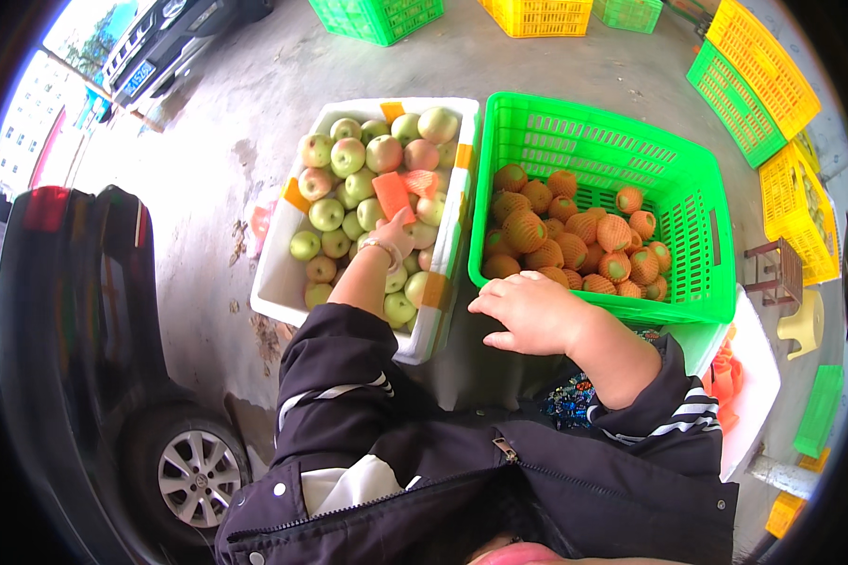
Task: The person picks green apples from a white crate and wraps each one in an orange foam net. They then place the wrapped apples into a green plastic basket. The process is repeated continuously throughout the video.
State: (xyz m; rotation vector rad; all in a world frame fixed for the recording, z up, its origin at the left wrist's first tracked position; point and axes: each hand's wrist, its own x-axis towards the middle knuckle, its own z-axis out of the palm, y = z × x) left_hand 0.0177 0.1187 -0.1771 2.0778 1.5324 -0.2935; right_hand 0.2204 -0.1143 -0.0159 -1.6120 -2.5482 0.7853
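My left hand (393,236) reaches into a white foam box (272,286) of green and reddish apples (348,156). Its fingertips are at the lower end of a flat orange foam net sleeve (391,195); whether they pinch it is unclear. A second foam net (421,183) lies on the apples beside it. My right hand (530,311), fingers slightly spread and holding nothing visible, is over the near left edge of a green plastic crate (608,120). Inside that crate are apples in orange foam nets (525,231).
A white container with orange foam nets (726,381) stands at my right. Farther right are stacked yellow and green crates (763,67), a small brown stool (777,272) and a pale yellow stool (804,321). A dark car (78,304) stands at the left.
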